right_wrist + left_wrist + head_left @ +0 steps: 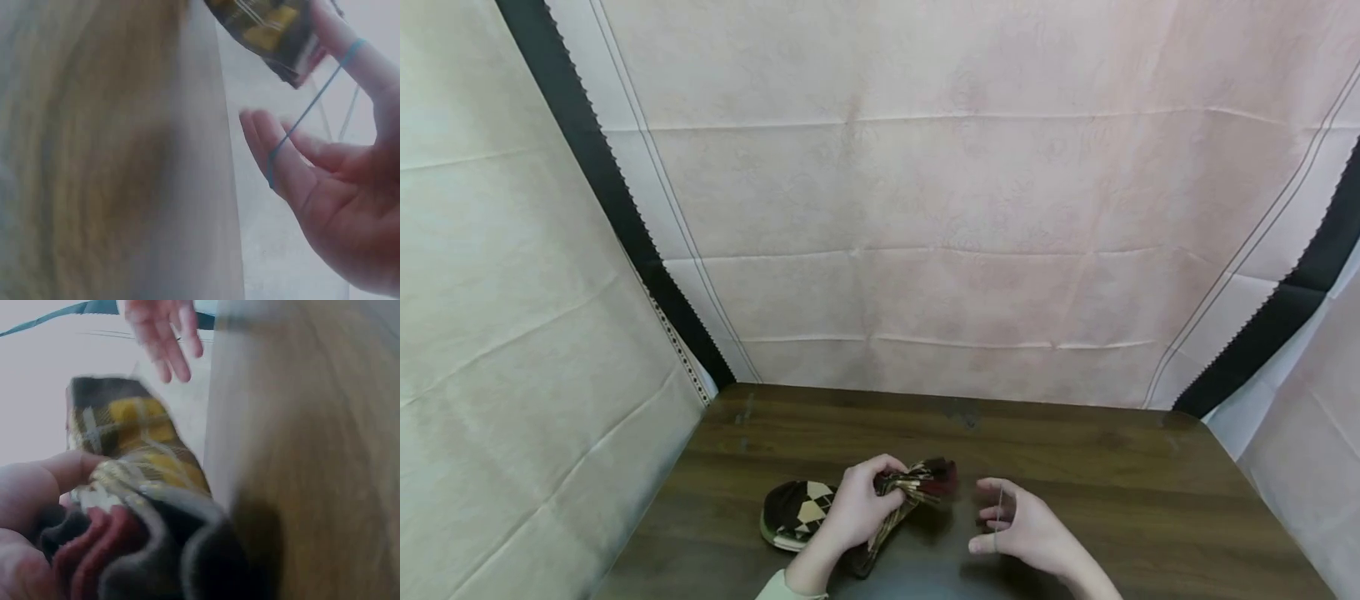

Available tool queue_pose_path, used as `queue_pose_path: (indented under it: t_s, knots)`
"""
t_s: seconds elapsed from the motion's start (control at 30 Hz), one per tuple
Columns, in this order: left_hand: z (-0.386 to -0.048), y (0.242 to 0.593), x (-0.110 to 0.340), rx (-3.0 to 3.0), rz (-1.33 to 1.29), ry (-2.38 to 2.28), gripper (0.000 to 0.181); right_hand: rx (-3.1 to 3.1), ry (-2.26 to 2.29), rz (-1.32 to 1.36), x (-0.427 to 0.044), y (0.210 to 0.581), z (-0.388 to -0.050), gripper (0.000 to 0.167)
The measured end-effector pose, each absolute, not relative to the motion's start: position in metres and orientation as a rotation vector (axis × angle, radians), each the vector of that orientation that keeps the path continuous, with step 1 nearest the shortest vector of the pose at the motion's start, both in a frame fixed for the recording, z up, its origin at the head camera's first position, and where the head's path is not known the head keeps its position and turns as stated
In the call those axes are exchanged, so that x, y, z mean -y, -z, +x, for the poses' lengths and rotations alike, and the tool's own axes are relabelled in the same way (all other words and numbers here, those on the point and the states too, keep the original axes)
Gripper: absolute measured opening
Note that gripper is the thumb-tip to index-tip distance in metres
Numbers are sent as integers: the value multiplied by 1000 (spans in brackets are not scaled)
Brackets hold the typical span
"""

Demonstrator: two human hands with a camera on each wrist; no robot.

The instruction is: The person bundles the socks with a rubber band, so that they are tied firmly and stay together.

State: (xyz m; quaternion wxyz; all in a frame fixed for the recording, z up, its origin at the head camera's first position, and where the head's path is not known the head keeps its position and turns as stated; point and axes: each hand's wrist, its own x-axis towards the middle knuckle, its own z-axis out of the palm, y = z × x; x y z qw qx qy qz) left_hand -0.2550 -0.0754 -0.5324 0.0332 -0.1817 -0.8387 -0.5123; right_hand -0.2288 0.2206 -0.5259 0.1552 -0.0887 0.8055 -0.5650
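Observation:
My left hand (861, 504) grips a bundle of patterned socks (891, 521), pinching its folded layers together near one end. In the left wrist view the sock bundle (140, 425) shows a yellow plaid pattern, a dark far end and wavy grey and red edges by the thumb. To the right, apart from the bundle, my right hand (1026, 525) is held with fingers and thumb spread. A thin blue-green rubber band (310, 106) stretches between its thumb and fingers. Left of the left hand lies a rounded dark and cream argyle cloth item (801, 512), partly hidden by that hand.
Both hands are over a brown wooden table (1075, 450). A pale creased sheet (925, 208) rises behind its far edge. Other pale sheets (535, 317) stand at the sides, with black strips (625, 200) along the corners.

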Motion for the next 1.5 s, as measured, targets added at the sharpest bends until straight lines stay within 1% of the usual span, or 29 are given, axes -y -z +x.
queue_pose_path:
  t_s: [0.07,0.1,0.17,0.23,0.37,0.53,0.57,0.63,0.77,0.83,0.97,1.1,1.3,1.5]
  knots:
    - [-255,533,75,2605,-619,1594,29,-2340,1586,-290,-222,525,-228,66]
    - [-255,534,74,2613,-646,1606,29,-2363,1574,-311,-221,525,-228,56]
    - [-255,536,71,2620,-672,1615,30,-2364,1592,-342,-218,526,-229,44]
    - [-254,537,69,2618,-665,1617,30,-2335,1654,-340,-213,528,-229,36]
    - [-253,537,67,2601,-624,1604,29,-2273,1845,-217,-205,529,-227,23]
    - [-254,538,67,2596,-539,1582,28,-2395,1932,-31,-195,529,-223,15]
    - [-254,538,67,2598,-514,1579,28,-2432,1911,-2,-194,528,-222,17]
    - [-253,539,67,2602,-469,1576,28,-2495,1835,29,-193,528,-221,29]
    - [-252,539,67,2613,-413,1588,27,-2482,1686,-7,-191,529,-218,61]
    - [-251,539,67,2616,-404,1593,27,-2419,1682,-26,-188,530,-216,74]
    - [-250,538,65,2623,-399,1596,27,-2321,1774,-29,-178,531,-213,91]
    - [-246,537,61,2639,-487,1589,27,-2302,1858,-44,-166,532,-210,101]
    - [-239,537,53,2667,-819,1533,31,-2456,1792,-101,-161,534,-208,107]
    - [-235,535,52,2779,-958,1457,35,-2531,1653,-282,-166,529,-205,111]
